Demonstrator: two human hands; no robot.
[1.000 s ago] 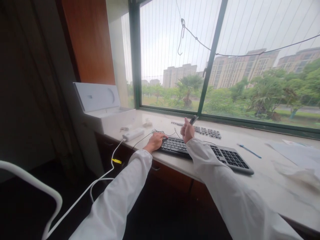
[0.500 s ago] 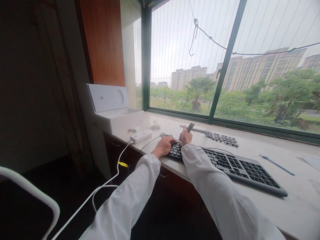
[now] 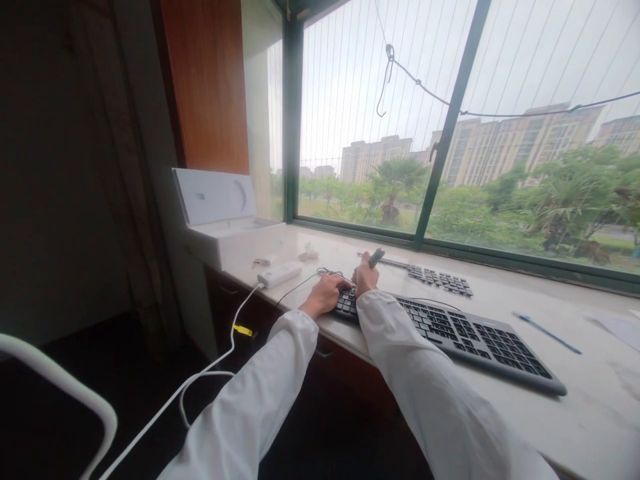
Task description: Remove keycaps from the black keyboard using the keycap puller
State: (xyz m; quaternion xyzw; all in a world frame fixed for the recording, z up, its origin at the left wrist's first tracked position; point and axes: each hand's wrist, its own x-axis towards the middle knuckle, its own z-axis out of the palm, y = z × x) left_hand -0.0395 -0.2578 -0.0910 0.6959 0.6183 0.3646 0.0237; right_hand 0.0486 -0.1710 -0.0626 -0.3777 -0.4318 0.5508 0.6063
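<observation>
A long black keyboard [image 3: 470, 333] lies at a slant along the front of the counter. Many of its right-hand positions look bare of keycaps, while caps show at its left end. My left hand [image 3: 326, 293] holds the keyboard's left end, fingers bent over the keys. Just right of it, my right hand [image 3: 366, 275] is closed in a fist round a short black-handled tool [image 3: 377, 257], held tilted above the keys. The tool's lower end is hidden behind the hand and sleeve. Loose black keycaps [image 3: 440, 280] lie in rows behind the keyboard.
An open white box [image 3: 240, 243] stands at the back left. Near it are a white power strip [image 3: 281, 275] with a white cable and small loose items. A blue pen-like stick [image 3: 547, 333] and paper [image 3: 617, 330] lie right. The window [image 3: 365, 133] borders the counter.
The view has shifted slightly, so everything sits a little further left. Both hands keep nearly the same place on the keyboard, and the black-handled tool stays in my right hand.
</observation>
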